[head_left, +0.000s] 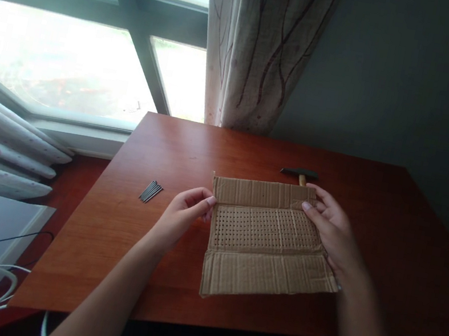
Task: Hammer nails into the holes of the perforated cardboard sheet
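Because the cardboard sheet [268,239] and the right hand [333,230] lie in front of it, the hammer [299,173] shows only its dark head and a short stub of pale handle; the rest is hidden. The small bundle of nails [151,191], off to the left, is too small to count. Both forearms are cut off by the bottom edge. The sheet lies flat on the reddish-brown table [168,141], near the front edge and slightly right of centre. Its long axis runs left to right, with the right end swung a little toward the person. A band of punched holes runs along the middle, between two plain flaps. The left hand [181,215] is curled, with its fingertips at the sheet's left edge, though whether they really nip it cannot be told. The right hand rests loosely spread along the right edge, fingers reaching the far corner.
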The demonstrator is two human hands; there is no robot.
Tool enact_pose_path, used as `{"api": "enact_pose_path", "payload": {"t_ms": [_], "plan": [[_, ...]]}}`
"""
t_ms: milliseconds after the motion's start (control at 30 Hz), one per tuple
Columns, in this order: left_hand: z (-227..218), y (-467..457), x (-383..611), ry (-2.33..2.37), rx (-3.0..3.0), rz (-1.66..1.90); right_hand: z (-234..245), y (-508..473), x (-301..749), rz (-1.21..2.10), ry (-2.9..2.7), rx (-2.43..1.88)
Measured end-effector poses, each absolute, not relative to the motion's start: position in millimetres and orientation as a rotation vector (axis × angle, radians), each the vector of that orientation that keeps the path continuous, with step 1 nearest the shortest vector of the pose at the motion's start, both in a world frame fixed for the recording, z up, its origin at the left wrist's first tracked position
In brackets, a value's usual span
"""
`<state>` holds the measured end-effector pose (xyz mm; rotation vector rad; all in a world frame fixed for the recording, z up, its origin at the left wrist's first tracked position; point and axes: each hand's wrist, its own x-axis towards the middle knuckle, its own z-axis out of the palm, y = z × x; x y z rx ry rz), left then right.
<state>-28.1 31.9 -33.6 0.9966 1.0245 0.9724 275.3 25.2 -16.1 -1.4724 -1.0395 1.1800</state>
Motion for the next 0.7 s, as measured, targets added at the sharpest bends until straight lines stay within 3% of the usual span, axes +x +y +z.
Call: {"api": "enact_pose_path", "payload": {"t_ms": [700], "plan": [[-34.9,33.0,-28.4,1.054,1.062,0.964,-18.3,25.6,276.7,1.211,-1.011,-1.491]]}}
